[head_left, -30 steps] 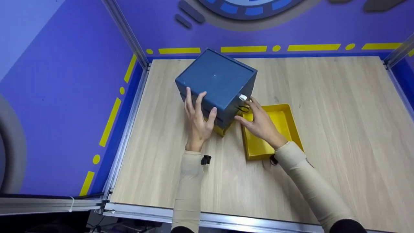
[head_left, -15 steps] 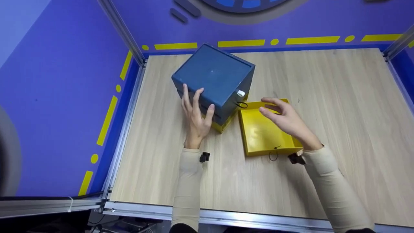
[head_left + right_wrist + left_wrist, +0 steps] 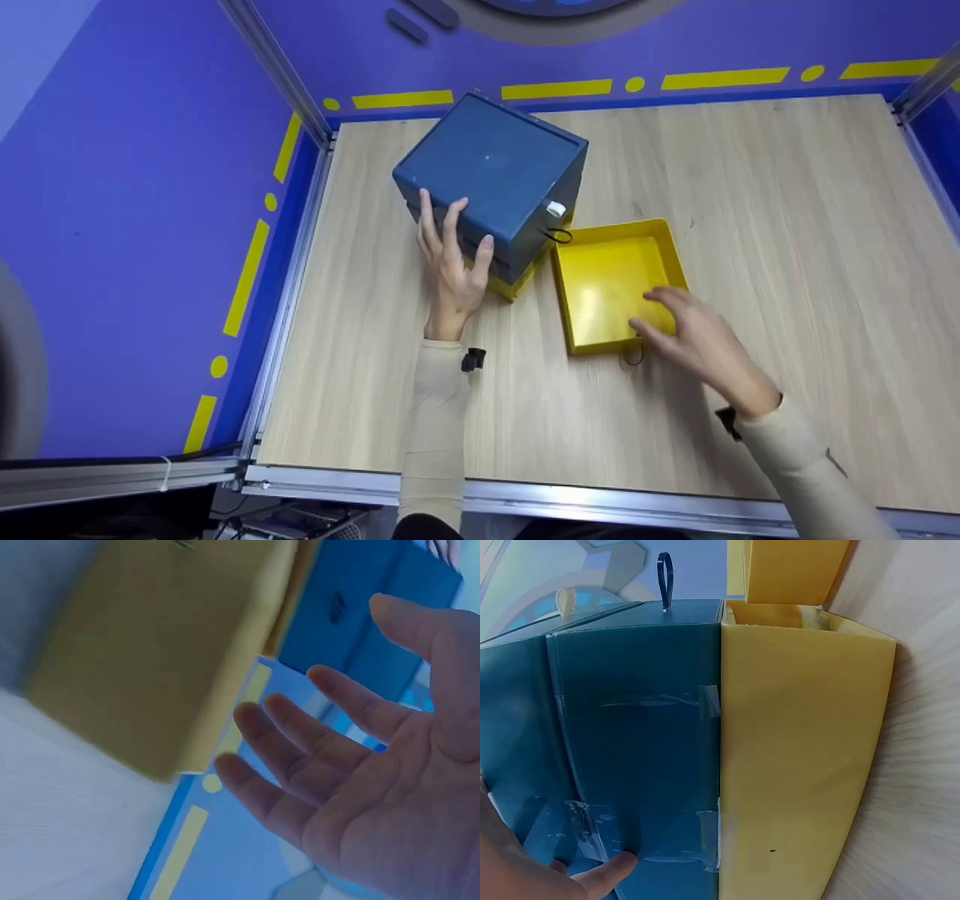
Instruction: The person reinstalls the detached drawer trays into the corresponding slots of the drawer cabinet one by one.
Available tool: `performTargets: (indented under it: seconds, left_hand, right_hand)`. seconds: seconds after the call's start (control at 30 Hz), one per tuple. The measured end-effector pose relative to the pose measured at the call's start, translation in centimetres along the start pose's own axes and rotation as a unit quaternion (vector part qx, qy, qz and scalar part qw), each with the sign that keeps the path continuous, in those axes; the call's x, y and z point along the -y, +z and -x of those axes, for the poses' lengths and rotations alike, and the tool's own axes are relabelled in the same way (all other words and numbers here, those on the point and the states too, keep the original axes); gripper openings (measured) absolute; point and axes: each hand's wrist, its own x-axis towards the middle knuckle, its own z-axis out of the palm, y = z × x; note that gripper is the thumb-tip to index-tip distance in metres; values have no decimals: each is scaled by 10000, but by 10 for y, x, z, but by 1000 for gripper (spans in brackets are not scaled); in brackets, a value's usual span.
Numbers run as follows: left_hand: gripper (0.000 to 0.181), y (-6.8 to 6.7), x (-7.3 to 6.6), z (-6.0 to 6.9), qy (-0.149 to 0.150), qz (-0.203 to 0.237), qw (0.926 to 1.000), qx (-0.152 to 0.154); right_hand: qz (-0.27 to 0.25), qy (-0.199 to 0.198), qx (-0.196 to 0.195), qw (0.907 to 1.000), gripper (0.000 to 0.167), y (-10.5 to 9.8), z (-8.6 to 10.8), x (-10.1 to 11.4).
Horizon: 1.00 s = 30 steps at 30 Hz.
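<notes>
Blur softens the relaxed right hand (image 3: 705,341) partly hiding the tray (image 3: 600,277); unclenched left hand (image 3: 454,281) touches blue stack (image 3: 491,165).

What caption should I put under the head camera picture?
Left hand against the stacked blue boxes, right hand near the open yellow tray.

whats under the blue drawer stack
Directly under the blue drawer stack is a yellow casing; the left wrist view shows its open end. The casing's deeper interior and the patch of table beneath it are covered, so I can't tell what's there.
</notes>
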Motion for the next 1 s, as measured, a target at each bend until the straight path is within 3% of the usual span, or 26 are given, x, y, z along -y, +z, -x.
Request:
performTargets:
  seconds: [0.1,0.2,0.27,0.6,0.77,1.0]
  left_hand:
    - [72,0,0,1,10,-19,10000,-22]
    - [72,0,1,1,24,-17,10000,-13]
    - [72,0,1,2,30,-10,10000,-12]
    - [68,0,2,1,35,-10,10000,-10]
    - [69,0,2,2,4,-2,10000,0]
    - [67,-1,1,2,-43,43,10000,33]
  right_hand:
    - [585,-506,-806,9937,44,19,16,-6]
    - [1034,-909,-1774,9745,32,36,25,-12]
    - [1133,-1033,-2117,9652,28,45,30,-14]
    - [1430,-990,-2263,9584,31,63,37,-13]
    - [1463,-781,-2182,9617,39,67,41,-10]
    - [1122,-328,-2320,9657,44,70,44,-14]
